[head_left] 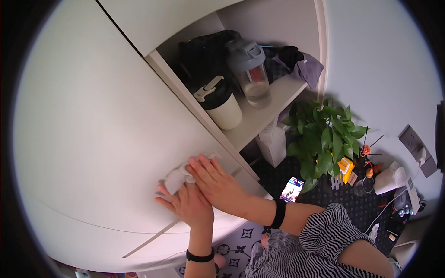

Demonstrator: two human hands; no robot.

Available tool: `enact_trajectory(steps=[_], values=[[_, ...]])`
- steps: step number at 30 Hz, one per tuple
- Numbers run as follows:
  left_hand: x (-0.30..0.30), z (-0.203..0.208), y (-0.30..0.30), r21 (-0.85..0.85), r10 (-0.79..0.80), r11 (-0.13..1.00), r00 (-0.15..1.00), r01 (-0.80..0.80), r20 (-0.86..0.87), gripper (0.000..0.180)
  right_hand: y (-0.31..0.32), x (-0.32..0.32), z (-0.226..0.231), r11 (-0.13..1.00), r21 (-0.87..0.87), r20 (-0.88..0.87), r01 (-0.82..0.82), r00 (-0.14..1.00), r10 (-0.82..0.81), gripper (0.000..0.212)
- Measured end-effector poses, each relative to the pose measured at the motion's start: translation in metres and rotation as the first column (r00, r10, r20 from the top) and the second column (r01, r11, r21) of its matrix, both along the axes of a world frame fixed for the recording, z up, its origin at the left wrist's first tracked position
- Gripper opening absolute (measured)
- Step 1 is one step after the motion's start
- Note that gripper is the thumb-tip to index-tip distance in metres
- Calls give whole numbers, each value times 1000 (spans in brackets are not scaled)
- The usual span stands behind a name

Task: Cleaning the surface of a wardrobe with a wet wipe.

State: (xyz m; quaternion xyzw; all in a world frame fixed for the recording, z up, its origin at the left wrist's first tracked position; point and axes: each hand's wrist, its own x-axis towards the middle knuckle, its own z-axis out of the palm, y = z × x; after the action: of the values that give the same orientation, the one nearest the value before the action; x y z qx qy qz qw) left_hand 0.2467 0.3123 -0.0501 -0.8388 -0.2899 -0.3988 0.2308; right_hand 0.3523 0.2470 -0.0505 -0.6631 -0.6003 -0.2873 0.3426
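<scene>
A crumpled white cloth [177, 180] is pressed against the white cabinet door [102, 139]. My left hand [189, 207] comes up from below and holds the cloth's lower part, with some fingers stretched out to the left on the door. Just right of it, my right hand [219, 185] lies over the cloth's upper part, its fingers long and close together, its edge touching the left hand. Part of the cloth is hidden beneath the fingers. Each forearm wears a black band.
Right of the door, an open shelf [282, 97] holds a cream tumbler [225, 109] and a clear bottle with a grey lid [250, 74]. Below stand a leafy plant [324, 134], a white tissue box [272, 144], a lit phone [292, 189] and a paper roll [389, 179] on a dark patterned surface.
</scene>
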Motion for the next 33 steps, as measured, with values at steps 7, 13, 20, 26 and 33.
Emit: enact_trajectory(steps=[7, 13, 20, 26, 33], values=[[-25, -74, -17, -222, -56, 975, 985, 19, -164, 32, -13, -16, -80, 990, -120, -130, -74, 990, 58, 58], [-24, -4, -11, -231, 47, 971, 996, -63, -72, 29, -4, -15, -1, 998, -49, -5, -50, 999, 49, 59], [-27, -12, 1, -116, 35, 993, 999, -37, -19, 29, 10, -26, -12, 997, 30, 1, -76, 997, 76, 56], [-25, -79, -10, -176, -49, 984, 995, 33, -86, 35, -4, -22, -87, 992, -126, -9, -4, 1000, 3, 61], [-8, 7, 6, -82, 5, 997, 1000, -4, 12, 27, 10, -4, 12, 999, 33, 44, 7, 999, -9, 58]])
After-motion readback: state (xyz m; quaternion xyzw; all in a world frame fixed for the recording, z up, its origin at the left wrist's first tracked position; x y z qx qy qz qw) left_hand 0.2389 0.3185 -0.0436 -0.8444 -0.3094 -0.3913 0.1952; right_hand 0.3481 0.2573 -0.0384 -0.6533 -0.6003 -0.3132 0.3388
